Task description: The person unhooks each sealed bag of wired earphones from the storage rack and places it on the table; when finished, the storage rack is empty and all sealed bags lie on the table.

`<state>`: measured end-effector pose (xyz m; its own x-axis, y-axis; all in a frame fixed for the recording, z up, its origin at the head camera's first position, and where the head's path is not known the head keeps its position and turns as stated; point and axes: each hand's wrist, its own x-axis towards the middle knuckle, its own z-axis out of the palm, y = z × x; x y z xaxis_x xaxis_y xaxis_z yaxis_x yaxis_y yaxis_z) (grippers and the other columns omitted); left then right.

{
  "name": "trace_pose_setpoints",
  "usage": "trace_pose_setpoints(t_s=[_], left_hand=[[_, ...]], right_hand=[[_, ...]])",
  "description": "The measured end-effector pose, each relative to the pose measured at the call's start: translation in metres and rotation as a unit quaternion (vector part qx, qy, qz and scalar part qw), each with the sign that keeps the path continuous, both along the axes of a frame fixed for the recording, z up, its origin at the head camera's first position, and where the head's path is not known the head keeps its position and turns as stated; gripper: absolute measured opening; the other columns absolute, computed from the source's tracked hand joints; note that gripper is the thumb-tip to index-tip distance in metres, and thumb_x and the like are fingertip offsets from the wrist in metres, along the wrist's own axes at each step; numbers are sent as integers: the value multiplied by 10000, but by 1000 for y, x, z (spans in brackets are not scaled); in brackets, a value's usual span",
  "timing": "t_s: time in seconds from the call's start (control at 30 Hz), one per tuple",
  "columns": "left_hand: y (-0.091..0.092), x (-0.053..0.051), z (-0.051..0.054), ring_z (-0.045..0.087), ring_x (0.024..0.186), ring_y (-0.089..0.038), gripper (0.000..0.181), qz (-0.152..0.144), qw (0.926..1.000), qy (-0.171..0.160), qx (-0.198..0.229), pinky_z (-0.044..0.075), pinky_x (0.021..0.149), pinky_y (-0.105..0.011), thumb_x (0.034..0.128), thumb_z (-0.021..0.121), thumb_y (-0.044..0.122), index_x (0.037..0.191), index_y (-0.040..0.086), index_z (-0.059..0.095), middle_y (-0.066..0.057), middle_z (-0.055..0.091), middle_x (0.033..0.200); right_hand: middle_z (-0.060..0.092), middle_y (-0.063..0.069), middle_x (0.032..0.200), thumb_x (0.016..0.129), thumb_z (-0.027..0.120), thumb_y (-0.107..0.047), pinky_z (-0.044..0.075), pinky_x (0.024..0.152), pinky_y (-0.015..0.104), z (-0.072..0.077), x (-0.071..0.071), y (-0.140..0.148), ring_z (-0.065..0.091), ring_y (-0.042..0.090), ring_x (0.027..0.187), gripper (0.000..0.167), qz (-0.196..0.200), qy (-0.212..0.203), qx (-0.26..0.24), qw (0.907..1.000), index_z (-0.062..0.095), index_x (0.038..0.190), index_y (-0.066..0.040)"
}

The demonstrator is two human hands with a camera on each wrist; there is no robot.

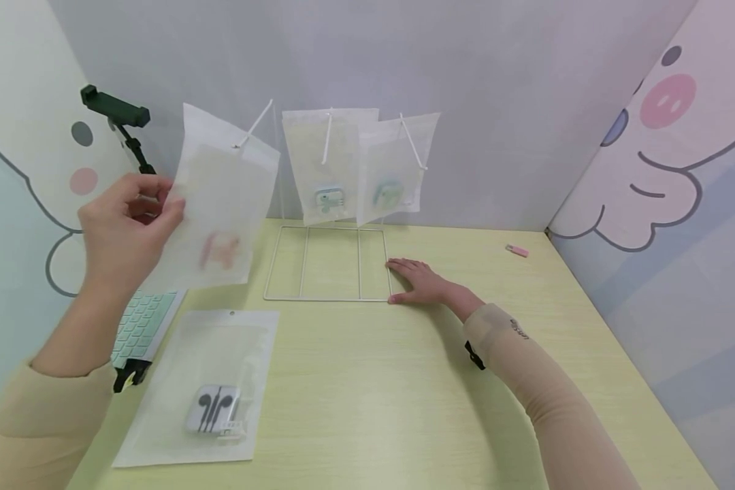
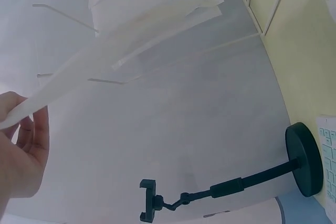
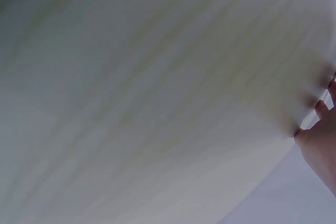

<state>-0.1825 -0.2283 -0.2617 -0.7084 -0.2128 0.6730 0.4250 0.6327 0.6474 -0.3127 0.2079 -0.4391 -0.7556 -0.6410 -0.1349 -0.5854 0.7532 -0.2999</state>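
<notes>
My left hand (image 1: 128,224) pinches the left edge of a white translucent bag (image 1: 220,204) between thumb and fingers. A blurred reddish shape shows through its lower part. The tip of the left hook (image 1: 254,124) of a white wire rack (image 1: 326,299) shows in front of this bag near its top, and in the left wrist view the hook (image 2: 107,81) juts out on both sides of it. My right hand (image 1: 421,282) rests on the table with extended fingers touching the right side of the rack's base. Two similar bags, the middle one (image 1: 303,160) and the right one (image 1: 398,153), hang from the other hooks.
Another bag (image 1: 177,361) with boxed earphones (image 1: 213,408) lies flat at the front left of the table (image 1: 367,395). Behind my left arm are a keyboard (image 1: 141,327) and a dark phone stand (image 1: 115,105). A small pink item (image 1: 517,250) lies at the back right.
</notes>
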Motion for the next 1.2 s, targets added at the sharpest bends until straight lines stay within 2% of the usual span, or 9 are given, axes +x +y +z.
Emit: trace_pose_setpoints(t_s=[0.23, 0.73, 1.2], left_hand=[[-5, 8, 1, 549, 694, 16, 223, 87, 9989, -386, 261, 432, 655, -52, 853, 686, 146, 1050, 42, 678, 165, 586, 877], [-9, 22, 3, 569, 687, 3, 207, 166, 9922, -850, 897, 455, 631, -46, 832, 715, 130, 1038, 123, 701, 132, 606, 901], [-6, 31, 9, 607, 649, 9, 228, -16, 9939, -443, 1009, 478, 648, -66, 794, 734, 40, 1018, 23, 701, 86, 629, 859]], right_hand=[[182, 102, 1568, 850, 627, -531, 99, 1143, 530, 0, 0, 0, 149, 320, 1438, 887, -7, 6, -7, 10000, 209, 1512, -114], [182, 126, 1565, 856, 628, -511, 108, 1134, 551, 0, 1, 0, 155, 339, 1432, 886, 48, 40, -34, 10000, 200, 1511, -95], [177, 102, 1569, 857, 625, -517, 103, 1140, 530, -1, 1, 0, 148, 318, 1438, 884, 25, 36, -12, 10000, 197, 1514, -110]])
